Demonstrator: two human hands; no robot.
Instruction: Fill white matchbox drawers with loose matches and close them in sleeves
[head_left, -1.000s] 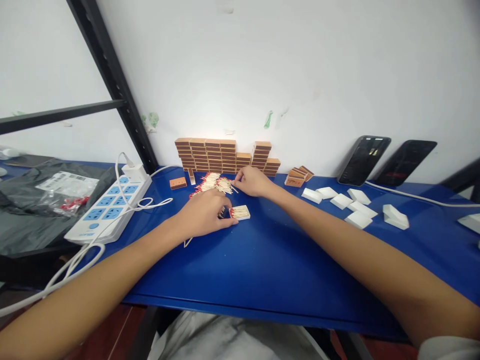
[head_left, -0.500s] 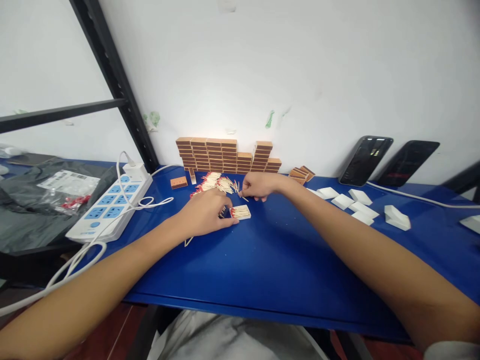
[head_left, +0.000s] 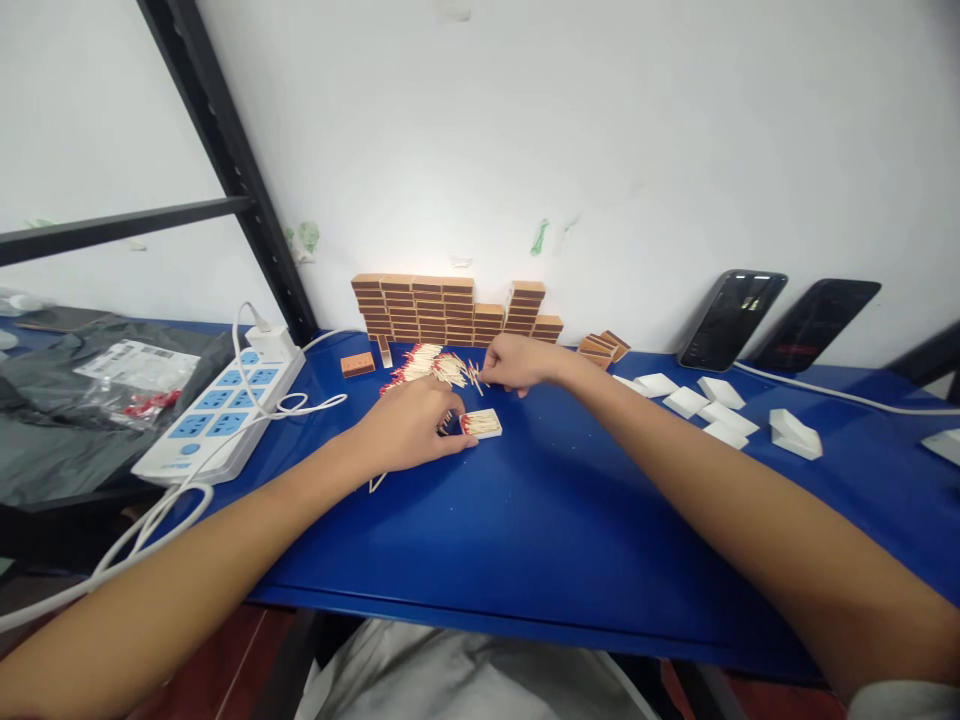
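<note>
A small white matchbox tray [head_left: 489,424] with red-tipped matches in it lies on the blue table. My left hand [head_left: 420,424] curves around its left end, thumb at the near edge, closed on it. Behind that hand spreads a pile of loose matches [head_left: 431,365]. At the pile's right edge, my right hand [head_left: 514,362] is closed in a pinch by a few stray matches [head_left: 475,375]. Whatever is between its fingertips is too small and hidden to make out.
Stacked matchboxes [head_left: 420,310] line the wall, with a few more boxes [head_left: 602,348] to their right. White empty trays [head_left: 720,418] lie on the right, before two phones [head_left: 731,320]. A power strip [head_left: 225,410] with white cables sits left.
My right hand has moved slightly up and away, toward the matchbox stack. A match that lay by its fingertips has shifted. My left hand and the tray stay put.
</note>
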